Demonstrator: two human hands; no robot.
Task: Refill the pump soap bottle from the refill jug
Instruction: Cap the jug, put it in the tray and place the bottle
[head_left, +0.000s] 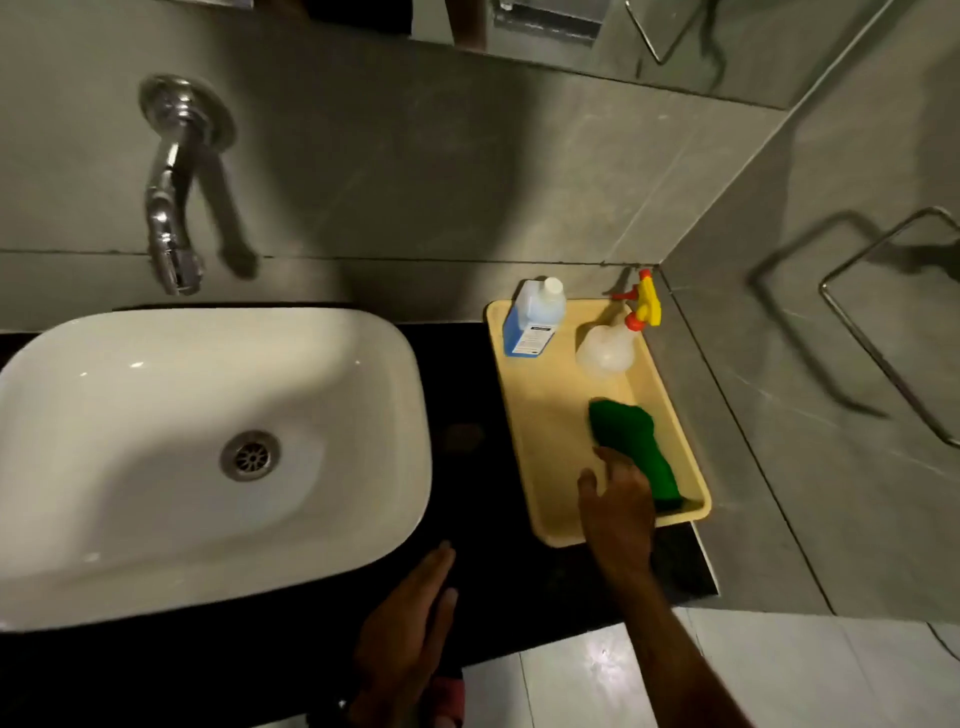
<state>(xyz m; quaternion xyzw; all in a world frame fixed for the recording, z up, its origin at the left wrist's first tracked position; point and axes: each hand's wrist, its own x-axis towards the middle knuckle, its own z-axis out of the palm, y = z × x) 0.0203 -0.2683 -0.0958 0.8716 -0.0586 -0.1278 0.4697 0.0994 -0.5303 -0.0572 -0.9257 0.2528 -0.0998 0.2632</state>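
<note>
At the right of the frame, one pale yellow plastic tray (524, 415) sits on the black worktop (467, 374), its long axis running toward the grey tiled wall. At its far end stands one upright blue-and-white refill jug (534, 325) with a white cap; beside it stands one clear spray bottle (607, 349), its yellow and red trigger head pointing left. My right hand (618, 506), fingers spread, rests on one green cloth (634, 441). My left hand (410, 629) hovers open, empty. One white basin (130, 545) and one chrome tap (171, 197) fill the left.
</note>
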